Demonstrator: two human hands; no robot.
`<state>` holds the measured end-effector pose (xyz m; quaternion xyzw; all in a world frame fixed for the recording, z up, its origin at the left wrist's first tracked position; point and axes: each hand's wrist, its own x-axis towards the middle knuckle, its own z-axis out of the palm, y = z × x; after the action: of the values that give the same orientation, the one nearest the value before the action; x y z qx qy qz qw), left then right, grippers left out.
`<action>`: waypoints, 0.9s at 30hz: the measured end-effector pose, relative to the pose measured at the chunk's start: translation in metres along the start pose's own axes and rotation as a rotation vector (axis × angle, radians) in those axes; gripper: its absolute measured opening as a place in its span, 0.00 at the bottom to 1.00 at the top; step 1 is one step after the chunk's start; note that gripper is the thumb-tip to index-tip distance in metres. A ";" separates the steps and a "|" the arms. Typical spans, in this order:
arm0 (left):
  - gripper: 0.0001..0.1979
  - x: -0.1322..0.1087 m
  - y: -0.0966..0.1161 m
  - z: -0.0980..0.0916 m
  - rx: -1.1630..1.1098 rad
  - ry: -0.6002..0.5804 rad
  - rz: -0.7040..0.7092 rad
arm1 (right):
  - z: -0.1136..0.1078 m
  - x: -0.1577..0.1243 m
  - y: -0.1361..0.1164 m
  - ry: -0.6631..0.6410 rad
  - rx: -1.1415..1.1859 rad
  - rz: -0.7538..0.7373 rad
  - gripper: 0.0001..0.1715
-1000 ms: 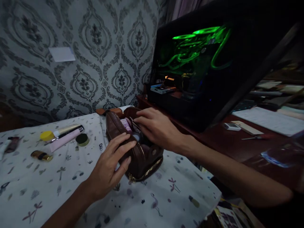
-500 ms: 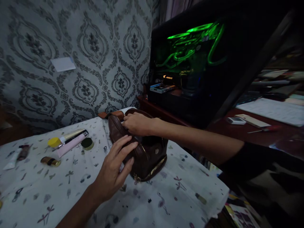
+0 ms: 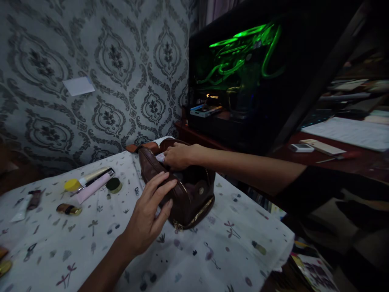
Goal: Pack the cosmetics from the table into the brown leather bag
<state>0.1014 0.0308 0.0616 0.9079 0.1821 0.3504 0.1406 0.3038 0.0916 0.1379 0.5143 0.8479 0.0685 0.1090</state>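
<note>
A brown leather pouch (image 3: 188,198) with a gold zip stands open on the patterned white tablecloth (image 3: 91,243). My left hand (image 3: 148,217) rests against its near side, fingers spread over the rim. My right hand (image 3: 178,156) reaches across the far end of the opening, fingers curled round something pale at the pouch's top; what it is I cannot make out.
Cosmetics lie at the left: a yellow-capped tube (image 3: 83,180), a pink tube (image 3: 94,186), a round dark compact (image 3: 114,185), a gold lipstick (image 3: 68,209). A dark computer case (image 3: 243,77) with green lights stands on a wooden desk (image 3: 334,162) at the right.
My right hand has moved from the middle of the pouch's opening to its far end and its fingers have curled. The left hand has stayed on the pouch's side.
</note>
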 end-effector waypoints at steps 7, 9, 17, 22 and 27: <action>0.22 0.000 0.000 -0.001 0.002 -0.016 0.005 | -0.019 -0.009 0.000 -0.070 -0.090 -0.090 0.15; 0.22 0.001 0.000 -0.002 0.013 -0.025 0.017 | -0.022 -0.014 0.003 -0.032 -0.056 -0.094 0.16; 0.21 0.008 0.000 -0.014 0.190 -0.088 0.071 | 0.013 -0.081 0.006 0.480 0.181 0.126 0.24; 0.18 0.031 0.012 -0.009 0.317 -0.113 0.171 | 0.048 -0.123 0.003 0.525 0.373 0.330 0.40; 0.17 0.037 0.020 0.013 0.321 -0.165 0.285 | 0.058 -0.131 -0.008 0.579 0.541 0.409 0.35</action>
<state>0.1403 0.0275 0.0818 0.9607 0.0932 0.2580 -0.0422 0.3704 -0.0282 0.0955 0.6411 0.7117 0.0054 -0.2871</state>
